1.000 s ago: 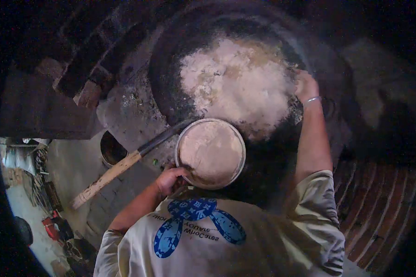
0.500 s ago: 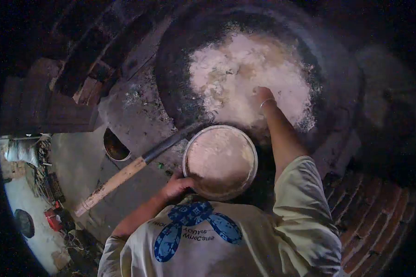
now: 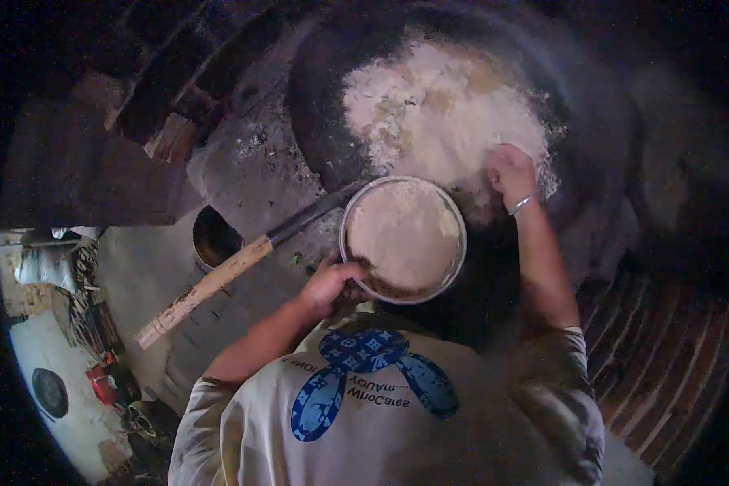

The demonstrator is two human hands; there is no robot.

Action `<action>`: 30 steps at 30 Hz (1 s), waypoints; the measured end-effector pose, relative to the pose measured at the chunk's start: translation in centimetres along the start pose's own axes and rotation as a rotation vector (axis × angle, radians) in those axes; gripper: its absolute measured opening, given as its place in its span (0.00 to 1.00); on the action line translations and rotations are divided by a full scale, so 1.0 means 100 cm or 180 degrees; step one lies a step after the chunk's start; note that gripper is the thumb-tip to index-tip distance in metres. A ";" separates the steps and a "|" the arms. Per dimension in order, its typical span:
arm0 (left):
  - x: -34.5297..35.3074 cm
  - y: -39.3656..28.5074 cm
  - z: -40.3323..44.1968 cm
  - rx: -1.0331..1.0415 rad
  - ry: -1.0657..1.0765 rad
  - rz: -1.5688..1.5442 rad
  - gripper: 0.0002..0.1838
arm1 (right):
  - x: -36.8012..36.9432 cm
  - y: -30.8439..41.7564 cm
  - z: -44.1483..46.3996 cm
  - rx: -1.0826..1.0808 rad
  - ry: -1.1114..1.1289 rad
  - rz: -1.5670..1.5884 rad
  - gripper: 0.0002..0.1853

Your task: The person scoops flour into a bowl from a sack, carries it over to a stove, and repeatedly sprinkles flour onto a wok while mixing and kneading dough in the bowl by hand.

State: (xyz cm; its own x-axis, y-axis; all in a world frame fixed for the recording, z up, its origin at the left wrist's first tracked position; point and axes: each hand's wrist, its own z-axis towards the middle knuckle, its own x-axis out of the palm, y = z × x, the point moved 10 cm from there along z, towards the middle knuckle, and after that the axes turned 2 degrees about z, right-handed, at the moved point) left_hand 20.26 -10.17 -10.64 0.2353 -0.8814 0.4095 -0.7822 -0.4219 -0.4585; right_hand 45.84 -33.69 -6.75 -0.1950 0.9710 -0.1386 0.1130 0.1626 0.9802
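Observation:
My left hand [image 3: 332, 286] grips the rim of a round bowl [image 3: 403, 239] filled with pale powder, its thumb over the edge. The bowl is close to my chest, at the near side of a large dark wok [image 3: 320, 121]. In the wok lies a broad heap of whitish powder [image 3: 445, 113] with yellowish patches. My right hand [image 3: 510, 172], with a bracelet at the wrist, is over the near right part of the heap. Its fingers are curled, and anything inside them is hidden. A wooden-handled tool [image 3: 206, 292] reaches to the wok's rim beside the bowl.
Left of the wok is a grey ledge [image 3: 251, 154] with scattered bits and stacked bricks [image 3: 170, 138]. A dark round pot [image 3: 216, 236] stands below the ledge. Brickwork [image 3: 664, 373] lies at the lower right. Sticks and a red object [image 3: 103, 385] are at the far left.
My right hand first moved from the wok's right side in over the powder, then back slightly to the right. The bowl in my left hand has moved up and right in view.

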 end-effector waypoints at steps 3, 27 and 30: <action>0.030 0.004 -0.002 0.0157 0.0212 -0.0127 0.19 | 0.066 0.026 -0.060 0.0204 0.0952 -0.0420 0.16; 0.006 0.057 -0.005 0.0290 0.0358 -0.0020 0.19 | 0.063 -0.014 -0.100 0.1202 0.1514 0.3691 0.11; 0.014 0.060 -0.001 0.0339 0.0363 -0.0053 0.17 | -0.016 -0.010 -0.078 0.0781 -0.0521 0.3225 0.09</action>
State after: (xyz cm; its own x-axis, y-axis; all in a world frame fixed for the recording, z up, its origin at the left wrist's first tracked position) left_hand 15.87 -13.94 -12.71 0.1761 -0.8469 0.5018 -0.7117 -0.4617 -0.5294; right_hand 38.45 -36.78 -6.39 0.2324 0.6817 0.6937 0.3470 -0.7244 0.5957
